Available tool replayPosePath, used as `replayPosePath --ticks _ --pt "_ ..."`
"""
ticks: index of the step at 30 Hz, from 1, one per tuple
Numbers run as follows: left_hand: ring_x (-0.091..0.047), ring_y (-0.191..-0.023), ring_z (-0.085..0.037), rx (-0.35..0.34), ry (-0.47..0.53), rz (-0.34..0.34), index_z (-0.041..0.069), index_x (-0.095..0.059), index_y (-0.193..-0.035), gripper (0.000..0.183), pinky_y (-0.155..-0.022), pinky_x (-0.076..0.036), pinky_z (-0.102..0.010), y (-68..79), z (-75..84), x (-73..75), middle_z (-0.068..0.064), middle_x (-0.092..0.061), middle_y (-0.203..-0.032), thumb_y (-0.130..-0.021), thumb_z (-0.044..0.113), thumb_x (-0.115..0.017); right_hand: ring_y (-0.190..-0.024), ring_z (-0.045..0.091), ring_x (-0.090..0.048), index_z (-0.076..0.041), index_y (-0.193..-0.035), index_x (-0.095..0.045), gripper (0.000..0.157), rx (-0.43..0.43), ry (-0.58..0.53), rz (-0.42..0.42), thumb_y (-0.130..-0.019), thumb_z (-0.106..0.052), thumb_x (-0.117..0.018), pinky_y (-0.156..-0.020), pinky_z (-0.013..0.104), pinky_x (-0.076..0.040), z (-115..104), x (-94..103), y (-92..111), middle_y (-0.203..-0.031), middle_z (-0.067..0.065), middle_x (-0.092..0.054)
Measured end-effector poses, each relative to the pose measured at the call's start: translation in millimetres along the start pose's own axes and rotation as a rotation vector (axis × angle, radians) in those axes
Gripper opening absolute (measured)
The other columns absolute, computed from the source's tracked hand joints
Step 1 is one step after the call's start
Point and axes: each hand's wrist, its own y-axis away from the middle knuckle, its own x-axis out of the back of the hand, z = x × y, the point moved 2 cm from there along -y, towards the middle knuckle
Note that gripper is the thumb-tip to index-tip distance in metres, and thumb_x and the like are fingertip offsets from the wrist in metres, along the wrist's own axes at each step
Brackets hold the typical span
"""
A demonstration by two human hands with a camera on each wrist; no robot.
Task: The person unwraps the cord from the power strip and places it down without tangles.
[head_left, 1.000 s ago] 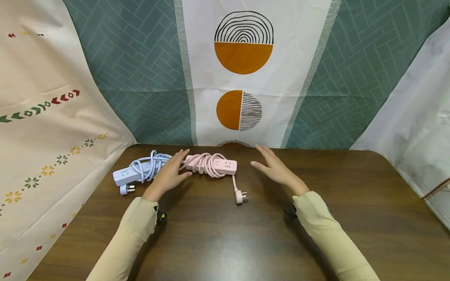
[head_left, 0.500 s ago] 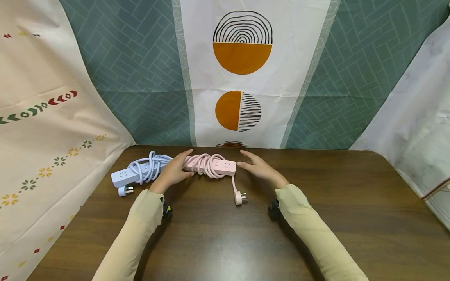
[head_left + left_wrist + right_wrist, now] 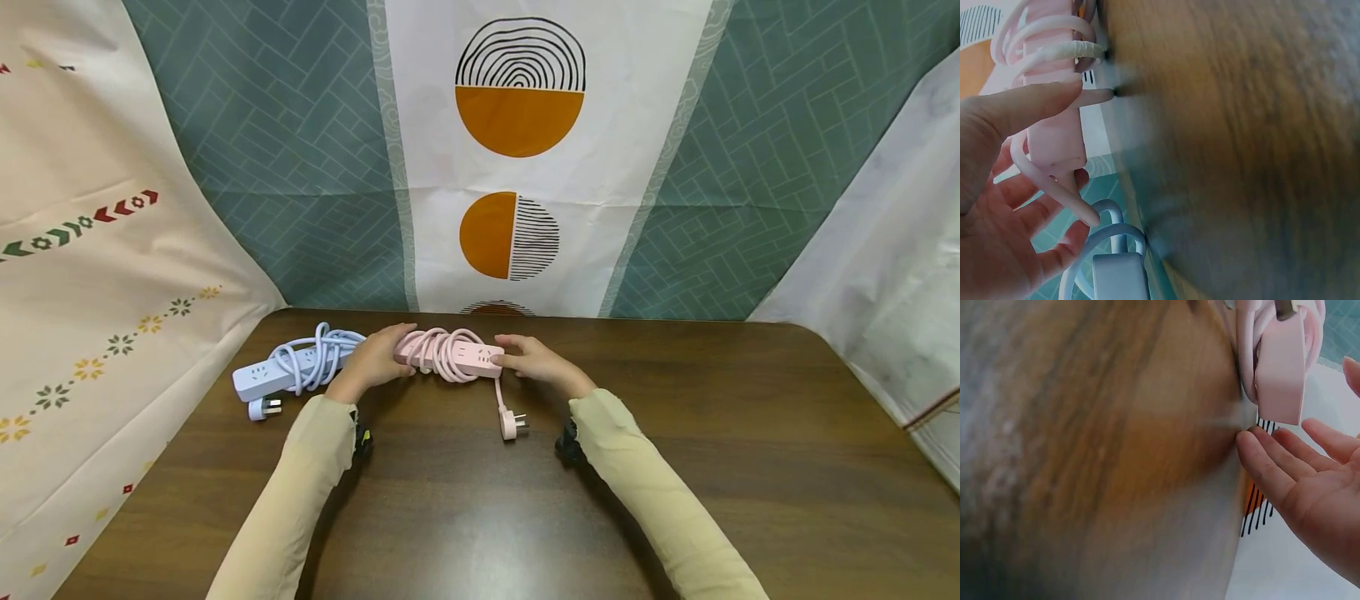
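A pink power strip (image 3: 471,357) lies on the table, its own cord (image 3: 442,350) wound around its middle. My left hand (image 3: 375,360) spans its left end. In the left wrist view the thumb (image 3: 1035,106) lies along the near side of the pink strip (image 3: 1057,144), with loosely bent fingers on the other side; firm contact cannot be told. At the opposite end is my right hand (image 3: 540,363), thumb close to the sockets. Its fingers extend under the strip's end (image 3: 1280,381) in the right wrist view, with a gap visible. The pink plug (image 3: 510,425) lies in front.
Left of my left hand lies a blue power strip (image 3: 262,379) with a wound cord and its plug (image 3: 258,409). The brown wooden table (image 3: 465,500) meets a patterned cloth backdrop (image 3: 517,175) at the back. A cream cloth (image 3: 97,292) hangs at the left.
My right hand has moved left to the pink power strip's right end, its thumb lowering beside it. My left hand has shifted slightly right around the left end. The strips stay in place.
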Motion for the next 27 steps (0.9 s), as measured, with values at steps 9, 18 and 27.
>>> replayPosePath --ticks 9,18,27 --pt "-0.048 -0.114 -0.035 0.036 -0.075 -0.006 0.004 -0.045 -0.133 0.073 -0.09 -0.039 -0.05 -2.4 2.8 0.6 -0.019 -0.049 -0.129 -0.068 0.021 -0.075 -0.106 0.025 -0.049 0.006 -0.134 -0.039 0.053 0.019 0.056 -0.014 -0.088 -0.013 -0.057 -0.08 0.031 -0.047 -2.8 -2.4 -4.5 -0.133 0.022 -0.043" --pt "-0.054 -0.103 -0.033 0.043 -0.08 0.015 0.005 -0.052 -0.123 0.061 -0.085 -0.042 -0.048 -0.6 1.3 -0.5 -0.017 -0.055 -0.117 -0.07 0.024 -0.075 -0.102 0.024 -0.054 0.005 -0.13 -0.045 0.063 0.085 0.321 0.063 -0.074 -0.008 -0.072 -0.088 0.037 -0.042 -1.9 -8.5 -11.9 -0.119 0.019 -0.057" --pt "-0.056 -0.096 -0.03 0.034 -0.041 0.024 0.003 -0.056 -0.118 0.061 -0.08 -0.044 -0.045 1.7 -2.3 -5.0 -0.016 -0.06 -0.11 -0.068 0.032 -0.074 -0.105 0.028 -0.055 0.005 -0.128 -0.047 0.056 0.142 0.407 0.063 -0.079 -0.008 -0.069 -0.089 0.039 -0.043 -3.1 -6.5 -10.5 -0.12 0.02 -0.056"
